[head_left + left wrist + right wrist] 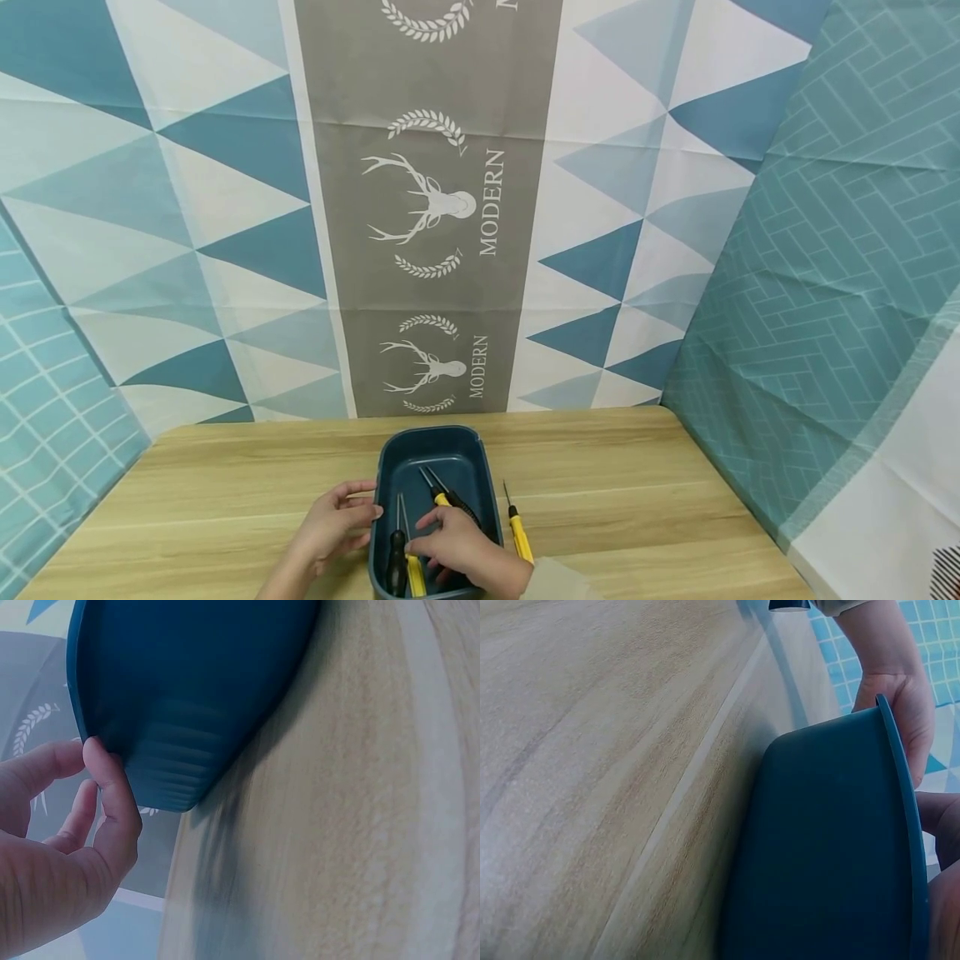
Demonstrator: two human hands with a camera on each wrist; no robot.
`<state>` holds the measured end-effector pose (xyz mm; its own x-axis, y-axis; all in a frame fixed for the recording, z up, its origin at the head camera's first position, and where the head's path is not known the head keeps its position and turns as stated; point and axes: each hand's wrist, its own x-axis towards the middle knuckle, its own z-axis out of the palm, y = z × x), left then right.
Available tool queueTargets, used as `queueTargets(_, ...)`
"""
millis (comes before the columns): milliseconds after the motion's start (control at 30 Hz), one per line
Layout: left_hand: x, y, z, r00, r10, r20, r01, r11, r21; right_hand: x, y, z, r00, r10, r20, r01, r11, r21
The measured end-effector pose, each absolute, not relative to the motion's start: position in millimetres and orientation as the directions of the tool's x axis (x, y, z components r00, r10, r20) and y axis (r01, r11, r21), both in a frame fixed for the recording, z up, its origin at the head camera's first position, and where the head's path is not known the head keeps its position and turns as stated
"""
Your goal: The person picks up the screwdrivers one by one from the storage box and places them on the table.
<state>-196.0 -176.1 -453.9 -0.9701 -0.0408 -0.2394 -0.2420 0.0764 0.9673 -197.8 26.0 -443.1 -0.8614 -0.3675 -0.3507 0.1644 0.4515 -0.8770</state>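
A dark blue plastic bin [468, 437] stands on the wooden table. My left hand [341, 521] holds its left rim, thumb over the edge and fingers along the outside; the left wrist view has the thumb and index finger at the rim. Inside the bin, my right hand [461, 542] hovers low with thumb and index finger apart, a fingertip overlapping a yellow-handled screwdriver [416, 575]. Left of that lies a black-handled screwdriver [397, 562]. Farther in are a yellow-handled tool [440, 497] and a black-handled one [463, 507], partly covered by the right hand.
Another yellow-handled screwdriver [519, 529] lies on the wooden table [600, 475], just right of the bin, tip pointing away. A patterned cloth backdrop [420, 292] rises behind the table, with a green cloth [840, 250] along the right side.
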Motion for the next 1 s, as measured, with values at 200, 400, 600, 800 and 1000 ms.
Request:
queueTargets(200, -195.5, -176.6, -453.2, -0.971, -0.032, -0.238, -0.24, 0.077, 0.968, -197.5, 22.5, -444.4, -0.857, -0.369, -0.36, 0.175, 0.449, -0.876)
queueTargets(400, -195.5, -177.4, -453.6, -0.972, -0.028, -0.234, -0.236, 0.076, 0.969, -198.8, 19.4, -446.0, -0.857, -0.346, -0.383, 0.193, 0.473, -0.859)
queueTargets(600, -196.1, -178.8, -454.8, -0.973, -0.012, -0.229, -0.229, 0.074, 0.971, -200.1, 18.4, -447.4, -0.853, -0.338, -0.398, 0.206, 0.483, -0.851)
queueTargets(800, -196.3, -178.9, -454.6, -0.972, -0.015, -0.233, -0.233, 0.072, 0.97, -200.5, 18.2, -448.0, -0.849, -0.342, -0.403, 0.208, 0.485, -0.85)
queueTargets(1000, -196.4, -178.7, -454.2, -0.971, -0.019, -0.238, -0.239, 0.074, 0.968, -200.4, 18.1, -448.9, -0.851, -0.334, -0.404, 0.201, 0.504, -0.84)
